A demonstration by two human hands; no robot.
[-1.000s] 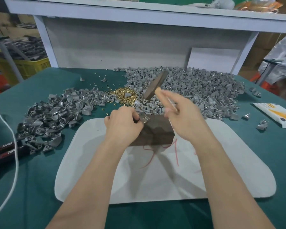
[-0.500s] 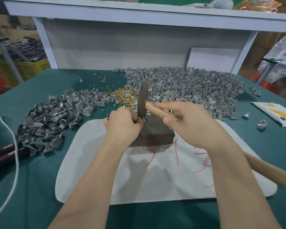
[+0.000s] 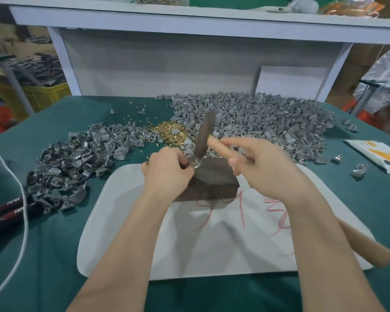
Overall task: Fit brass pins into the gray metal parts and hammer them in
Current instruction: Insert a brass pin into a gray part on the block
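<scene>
Head view shows the table (image 3: pixel 54 255) in green cloth, with a white pad (image 3: pixel 212 255) spread beneath both your grips, probably to deaden the blows and catch strays. Beyond your right grip sprawls the big heap of parts (image 3: pixel 268 118). A smaller left heap (image 3: pixel 77 158) lies out past your left grip. Keeping two heaps suggests stock apart from finished work, though I cannot tell which is which.

Directly under your left grip, the dark block (image 3: pixel 212 181) sits on the pad as an anvil. It gives the blow something hard to land against.

Your right hand (image 3: pixel 266 167) is clenched round the hammer (image 3: pixel 203 136), choked up near the head, which suits short, controlled taps. The head tilts over the block, its lower end right at the piece. Blur hides whether it touches.

The pins (image 3: pixel 170 134) lie heaped just beyond your left grip, a short reach away.

Your left hand (image 3: pixel 167 172) pinches one part (image 3: pixel 195 163) on the block's top edge, fingers kept to the side away from the hammer. That steadies it while sparing your fingertips. Whether a pin is seated in it is too small to tell.
</scene>
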